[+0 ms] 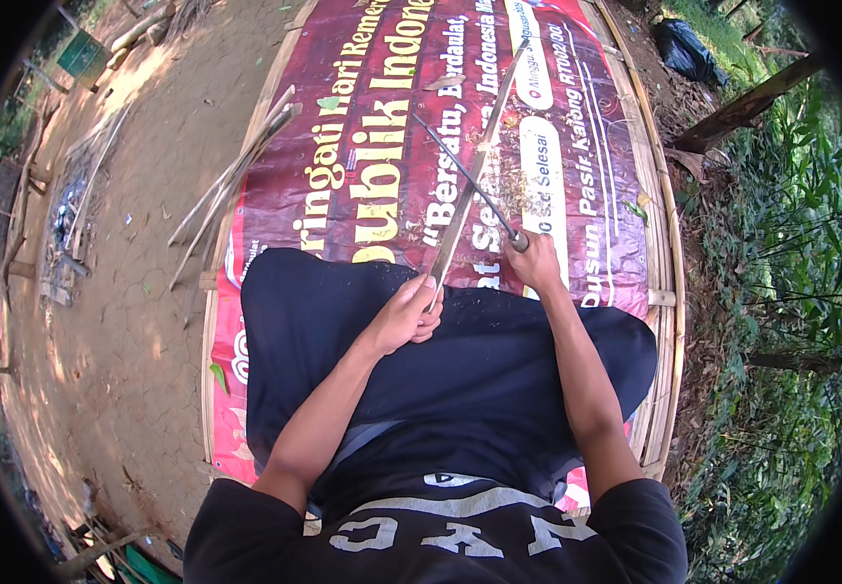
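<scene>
My left hand (pixel 409 316) is closed around the near end of a long, flat bamboo strip (pixel 460 216), just above my lap. The strip slants away from me, up and to the right. In my right hand (pixel 535 263) is the handle of a knife with a narrow dark blade (pixel 448 154). The blade points forward and left and crosses the strip around its middle; whether the two touch, I cannot tell. Beneath them lies a maroon printed banner (pixel 333 185), with pale shavings (pixel 513 122) scattered on it. Dark cloth (pixel 460 341) covers my legs.
The banner covers a bamboo platform (pixel 662 253). Several thin bamboo sticks (pixel 231 185) lean over its left edge. Bare dirt ground (pixel 148 292) lies left, with a grey debris patch (pixel 66 224). At right are green plants (pixel 801 214), a wooden post (pixel 747 105) and a black plastic bag (pixel 686 51).
</scene>
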